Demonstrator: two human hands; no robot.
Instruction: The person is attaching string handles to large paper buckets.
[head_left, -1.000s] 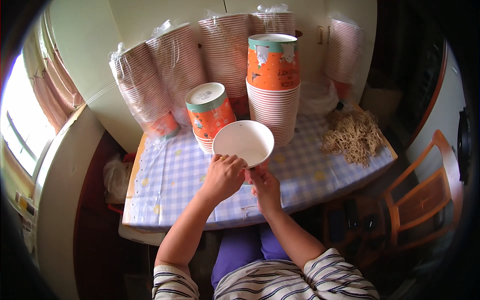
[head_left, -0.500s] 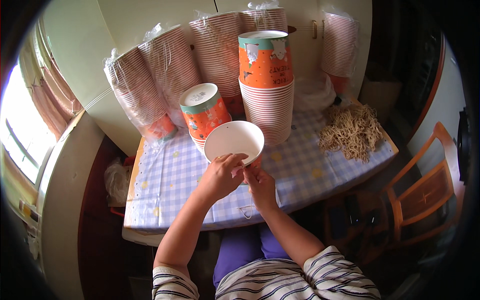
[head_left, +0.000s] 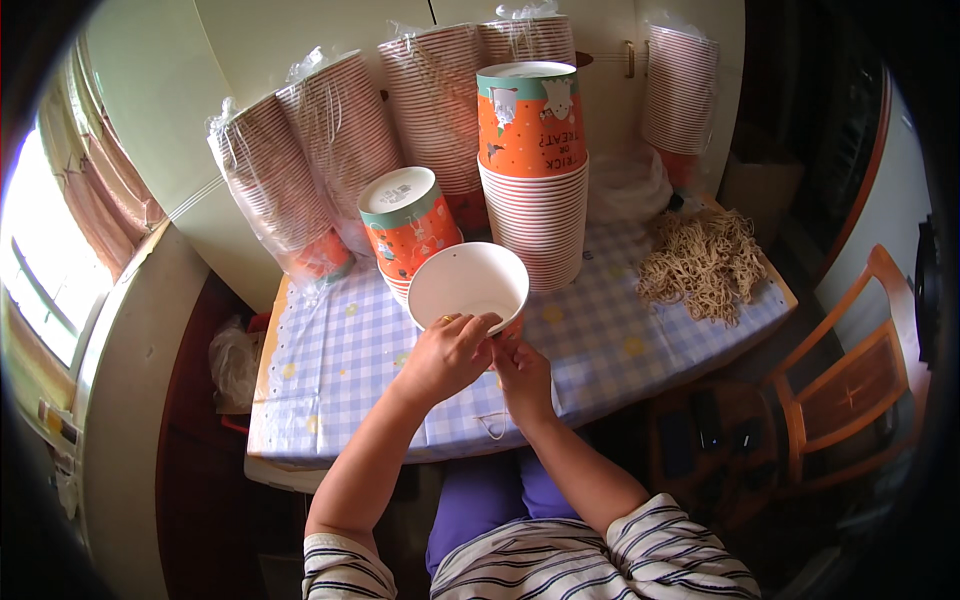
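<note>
Beyond a loop of thin cord [head_left: 490, 434], the right hand [head_left: 522, 378] pinches something I cannot make out at the near rim of a white-lined tub [head_left: 468, 280], which the left hand [head_left: 453, 357] clasps over the checked table [head_left: 340, 395], nearer than two upturned tub stacks, the short one [head_left: 408, 237] left of the tall one [head_left: 533, 205].

A pale cupboard [head_left: 608, 100] stands at twelve o'clock, a pinkish curtain [head_left: 108, 150] hangs at ten, a bright window [head_left: 55, 235] sits at nine, and a wooden chair [head_left: 850, 396] stands between three and four.
</note>
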